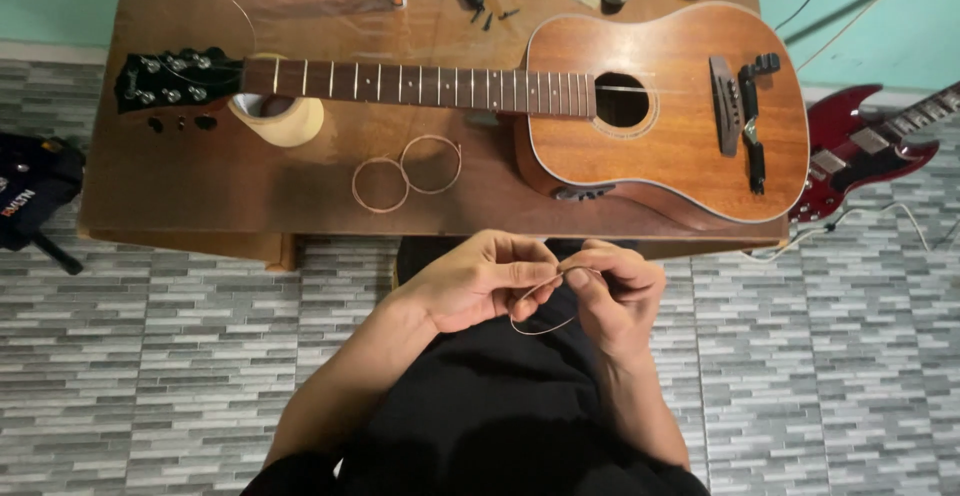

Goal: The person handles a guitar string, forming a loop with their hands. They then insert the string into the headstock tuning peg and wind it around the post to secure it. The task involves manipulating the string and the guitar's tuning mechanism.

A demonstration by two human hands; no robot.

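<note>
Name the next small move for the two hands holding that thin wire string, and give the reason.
Probably uncoil it: the left hand and right hand pinch a thin coppery guitar string that loops between them, while the brown acoustic guitar on the wooden table shows few or no strings.

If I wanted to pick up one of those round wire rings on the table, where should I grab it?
Probably pinch the near rim of a coiled string, coming from above on the person's side. It lies flat on the table, thin and open in the middle, so a fingertip can likely slip under its edge there.
</note>
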